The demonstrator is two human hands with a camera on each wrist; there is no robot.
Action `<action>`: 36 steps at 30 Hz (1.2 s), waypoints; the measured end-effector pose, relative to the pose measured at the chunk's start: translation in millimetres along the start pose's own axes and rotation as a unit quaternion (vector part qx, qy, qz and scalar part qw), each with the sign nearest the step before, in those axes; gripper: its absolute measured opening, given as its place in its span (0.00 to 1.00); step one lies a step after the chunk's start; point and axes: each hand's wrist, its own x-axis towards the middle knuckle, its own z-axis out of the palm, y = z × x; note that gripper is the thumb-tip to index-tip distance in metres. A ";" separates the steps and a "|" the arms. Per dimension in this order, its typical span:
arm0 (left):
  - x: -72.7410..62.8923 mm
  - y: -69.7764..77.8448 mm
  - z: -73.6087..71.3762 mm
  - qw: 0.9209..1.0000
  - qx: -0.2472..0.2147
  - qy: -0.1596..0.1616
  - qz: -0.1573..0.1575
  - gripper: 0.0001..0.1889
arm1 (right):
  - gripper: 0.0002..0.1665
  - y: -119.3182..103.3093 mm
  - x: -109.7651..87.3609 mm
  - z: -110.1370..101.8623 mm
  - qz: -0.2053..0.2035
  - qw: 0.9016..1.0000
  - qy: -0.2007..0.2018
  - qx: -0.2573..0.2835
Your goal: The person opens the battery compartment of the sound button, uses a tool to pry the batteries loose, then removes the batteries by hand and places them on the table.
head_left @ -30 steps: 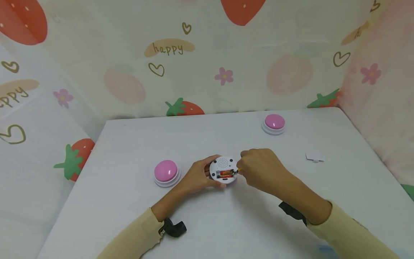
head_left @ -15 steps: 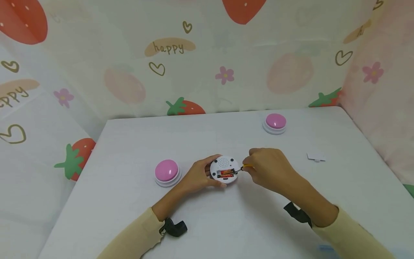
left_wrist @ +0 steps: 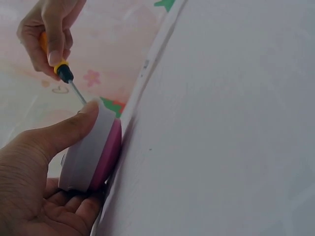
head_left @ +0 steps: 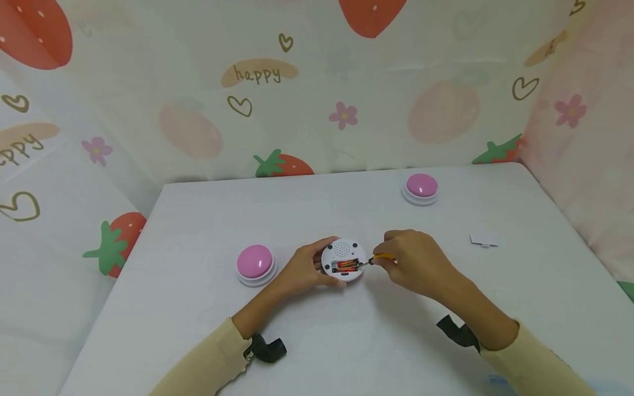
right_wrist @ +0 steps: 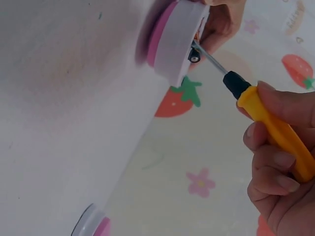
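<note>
My left hand [head_left: 303, 269] grips a round white button with a pink top [head_left: 342, 248], turned so its underside faces up. Two red-and-black batteries [head_left: 345, 266] lie in its exposed compartment. In the left wrist view, the thumb presses the white rim [left_wrist: 91, 147] while fingers support it from below. My right hand [head_left: 418, 261] holds a screwdriver with a yellow and black handle [right_wrist: 275, 129]. Its metal shaft [right_wrist: 211, 58] reaches the battery compartment; in the right wrist view the tip meets the end of a battery [right_wrist: 195, 55].
A pink-topped button [head_left: 255, 261] stands left of my left hand. Another pink-topped button [head_left: 421, 188] stands near the table's back edge. A small white battery cover [head_left: 484, 240] lies to the right on the white table [head_left: 208, 214]. Patterned cloth surrounds the table.
My right hand has drawn back a little to the right, so more of the screwdriver shows. Its tip stays at the battery compartment. The left hand and its button hold still.
</note>
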 end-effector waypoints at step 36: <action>-1.9 1.5 1.7 1.000 0.021 0.013 -0.016 0.51 | 0.08 48.3 -13.6 27.4 0.051 0.975 0.057 0.207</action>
